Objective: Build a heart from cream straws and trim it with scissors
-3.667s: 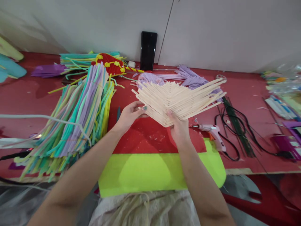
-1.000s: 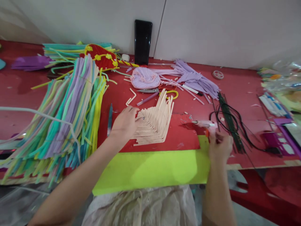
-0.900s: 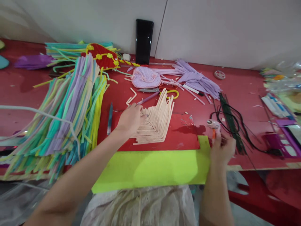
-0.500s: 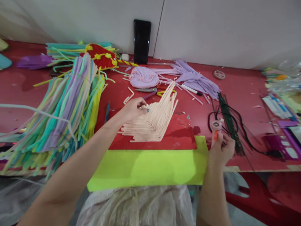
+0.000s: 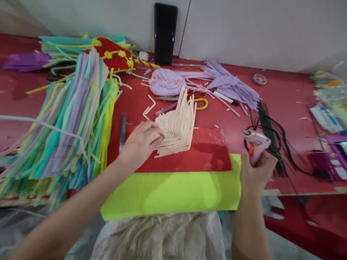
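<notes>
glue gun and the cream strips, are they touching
Apart. The head view shows the pink glue gun in the right hand, with red sheet and tabletop visible between it and the cream strips.

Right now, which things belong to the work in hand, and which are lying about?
Apparently in use:
pink glue gun, in the right hand
cream strip piece, by the left hand
red sheet beneath that piece

Seemingly lying about:
black phone
lilac oval piece
teal pen

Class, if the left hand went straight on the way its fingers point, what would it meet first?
The left hand would likely meet the cream V-patterned piece first. They overlap in the picture, so whether they already touch is unclear.
</notes>
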A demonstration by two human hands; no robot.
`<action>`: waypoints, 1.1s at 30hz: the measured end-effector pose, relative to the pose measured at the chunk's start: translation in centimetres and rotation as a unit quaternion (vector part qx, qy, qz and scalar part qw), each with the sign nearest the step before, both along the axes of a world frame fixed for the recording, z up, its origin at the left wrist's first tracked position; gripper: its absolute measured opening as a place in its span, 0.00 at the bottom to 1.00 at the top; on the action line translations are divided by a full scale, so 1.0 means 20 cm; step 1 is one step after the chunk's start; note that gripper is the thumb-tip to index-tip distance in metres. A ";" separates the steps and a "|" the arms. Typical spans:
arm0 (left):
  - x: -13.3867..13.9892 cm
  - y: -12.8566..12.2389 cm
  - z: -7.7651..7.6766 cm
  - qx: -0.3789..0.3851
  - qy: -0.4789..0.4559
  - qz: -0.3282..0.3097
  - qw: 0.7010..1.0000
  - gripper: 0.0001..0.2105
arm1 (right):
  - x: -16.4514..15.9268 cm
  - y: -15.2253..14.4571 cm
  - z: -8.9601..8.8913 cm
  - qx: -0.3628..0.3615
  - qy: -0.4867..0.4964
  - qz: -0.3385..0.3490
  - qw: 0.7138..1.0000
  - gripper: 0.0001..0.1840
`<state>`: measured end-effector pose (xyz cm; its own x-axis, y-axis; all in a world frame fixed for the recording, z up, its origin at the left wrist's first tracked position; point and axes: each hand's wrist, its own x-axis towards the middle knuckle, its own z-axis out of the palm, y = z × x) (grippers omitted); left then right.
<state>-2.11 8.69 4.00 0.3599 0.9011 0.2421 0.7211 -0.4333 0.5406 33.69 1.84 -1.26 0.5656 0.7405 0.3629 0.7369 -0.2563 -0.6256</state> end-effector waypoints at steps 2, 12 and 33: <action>-0.02 -0.09 -0.02 -0.014 -0.001 -0.028 1.000 0.04 | -0.11 0.00 0.04 0.015 -0.004 -0.005 1.000 0.30; -0.06 -0.20 -0.16 0.041 0.068 -0.043 0.996 0.09 | -0.56 0.03 0.05 0.028 -0.135 0.196 0.971 0.24; -0.08 -0.19 -0.18 -0.008 -0.040 -0.023 0.999 0.07 | -0.61 0.02 0.01 0.037 -0.174 0.229 0.957 0.21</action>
